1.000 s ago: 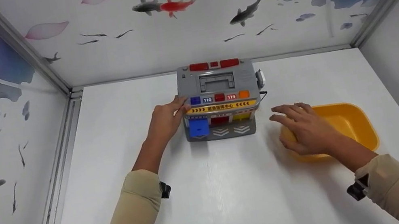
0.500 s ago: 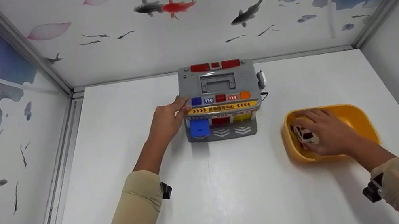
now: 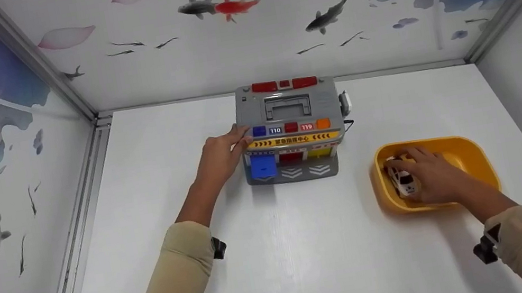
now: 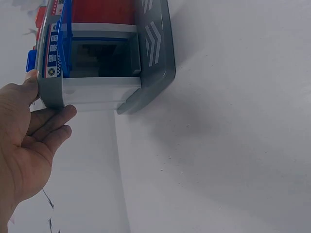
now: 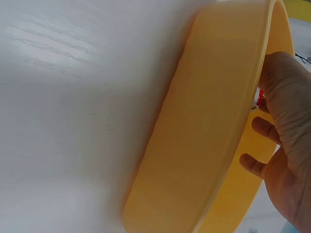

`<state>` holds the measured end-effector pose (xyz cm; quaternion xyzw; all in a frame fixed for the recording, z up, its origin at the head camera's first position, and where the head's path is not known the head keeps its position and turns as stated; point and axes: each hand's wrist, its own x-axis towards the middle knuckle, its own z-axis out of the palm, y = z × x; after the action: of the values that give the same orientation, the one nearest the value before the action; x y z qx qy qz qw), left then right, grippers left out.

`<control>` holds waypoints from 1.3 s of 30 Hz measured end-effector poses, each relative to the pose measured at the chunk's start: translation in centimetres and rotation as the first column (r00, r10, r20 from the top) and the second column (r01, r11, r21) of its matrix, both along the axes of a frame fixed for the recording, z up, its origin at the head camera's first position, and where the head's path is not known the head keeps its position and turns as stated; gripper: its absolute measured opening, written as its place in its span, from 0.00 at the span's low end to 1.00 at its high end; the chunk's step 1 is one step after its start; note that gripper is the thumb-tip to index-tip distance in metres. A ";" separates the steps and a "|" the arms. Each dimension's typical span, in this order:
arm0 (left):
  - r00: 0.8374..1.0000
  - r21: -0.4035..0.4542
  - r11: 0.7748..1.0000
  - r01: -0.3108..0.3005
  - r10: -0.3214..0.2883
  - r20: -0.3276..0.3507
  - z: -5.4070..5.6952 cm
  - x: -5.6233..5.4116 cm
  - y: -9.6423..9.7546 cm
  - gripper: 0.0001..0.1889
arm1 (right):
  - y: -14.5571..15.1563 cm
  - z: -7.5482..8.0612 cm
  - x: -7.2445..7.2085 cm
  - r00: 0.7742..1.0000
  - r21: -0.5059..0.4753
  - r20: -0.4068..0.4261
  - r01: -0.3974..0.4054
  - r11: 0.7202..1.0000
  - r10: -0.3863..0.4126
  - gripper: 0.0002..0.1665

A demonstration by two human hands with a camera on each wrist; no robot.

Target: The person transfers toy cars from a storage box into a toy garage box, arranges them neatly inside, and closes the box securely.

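A grey toy emergency station [image 3: 292,141] stands near the back wall. Its blue door [image 3: 263,166] is raised, and the left wrist view shows a dark hollow bay [image 4: 104,58] under it. My left hand [image 3: 220,158] grips the station's left front corner, thumb on the roof edge and fingers against the side. Down in a yellow basin [image 3: 484,158], my right hand [image 3: 435,177] pinches a white toy car [image 3: 403,183] with dark windows. Only a bit of red and white of the car shows in the right wrist view; the basin wall and hand hide the rest.
Red and yellow doors [image 3: 318,152] beside the blue one are down. A white part [image 3: 345,102] and a thin black piece stick out from the station's right side. Printed panels [image 3: 162,72] wall the white table [image 3: 280,256] at the back and both sides.
My right hand has moved from above the basin's left rim down into it and taken hold of the toy car. My left hand has stayed on the station's corner.
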<state>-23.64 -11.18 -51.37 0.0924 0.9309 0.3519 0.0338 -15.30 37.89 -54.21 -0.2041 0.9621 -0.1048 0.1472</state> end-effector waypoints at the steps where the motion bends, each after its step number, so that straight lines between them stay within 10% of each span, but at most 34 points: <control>1: 1.000 0.000 1.000 0.001 -0.001 -0.004 0.0 0.0 0.0 0.27 | 0.0 0.0 -0.1 1.000 -0.003 0.007 0.005 1.000 -0.005 0.49; 24: 1.000 -0.013 1.000 -0.006 0.006 0.028 0.1 0.0 0.1 0.28 | -0.1 0.0 0.3 0.996 -0.038 0.073 0.051 0.998 -0.048 0.46; 39: 0.999 0.009 1.000 -0.014 0.014 0.036 -0.1 -0.2 0.1 0.27 | 0.2 1.6 0.4 0.997 -0.083 -0.070 0.019 0.996 -0.025 0.41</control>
<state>-23.82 -11.05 -51.42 0.0796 0.9291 0.3579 0.0475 -14.93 38.07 -52.65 -0.2028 0.9639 -0.1386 0.1031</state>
